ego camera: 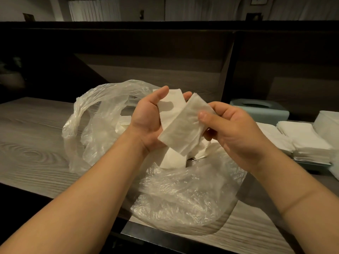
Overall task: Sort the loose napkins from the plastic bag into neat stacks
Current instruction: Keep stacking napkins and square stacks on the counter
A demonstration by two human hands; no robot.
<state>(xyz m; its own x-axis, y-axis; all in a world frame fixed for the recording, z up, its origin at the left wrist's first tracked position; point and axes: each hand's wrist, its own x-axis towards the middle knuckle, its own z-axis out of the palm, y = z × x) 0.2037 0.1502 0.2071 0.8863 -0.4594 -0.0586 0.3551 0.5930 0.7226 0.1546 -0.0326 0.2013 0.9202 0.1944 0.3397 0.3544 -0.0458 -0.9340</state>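
- Held in the left hand (146, 114), palm up above the plastic bag (183, 195): a small batch of napkins (169, 105), thumb over the top sheet, fingers cupped beneath.
- Pinched in the right hand (233, 129), thumb on top and fingers under: a single napkin (183, 125), laid slantwise across the batch and touching it, its long edges not yet in line with those below.
- Lay slack and open on the wooden counter (36, 136), directly under both hands, with more loose napkins (172, 160) showing through its mouth.
- Stood finished at the right, well apart from the bag: neat stacks (302, 140), apparently on a pale tray (311, 163), beside a pale green tissue box (258, 109).
- Risked a crooked batch if released at that slant; thin, limp paper, likely to cling instead of sliding square.
- Could have crumpled or torn under too firm a pinch, being soft tissue.
- Could have dropped back into the bag or onto the counter if the thumb of the palm-up hand lifted during alignment, with nothing else securing the top sheet.
- Might have snagged the film with a wrist or forearm on the next reach, dragging the bag, which already overhung the near edge, and spilling napkins.
- Might have knocked the finished stacks askew when carrying the batch across, given how closely they stood together.
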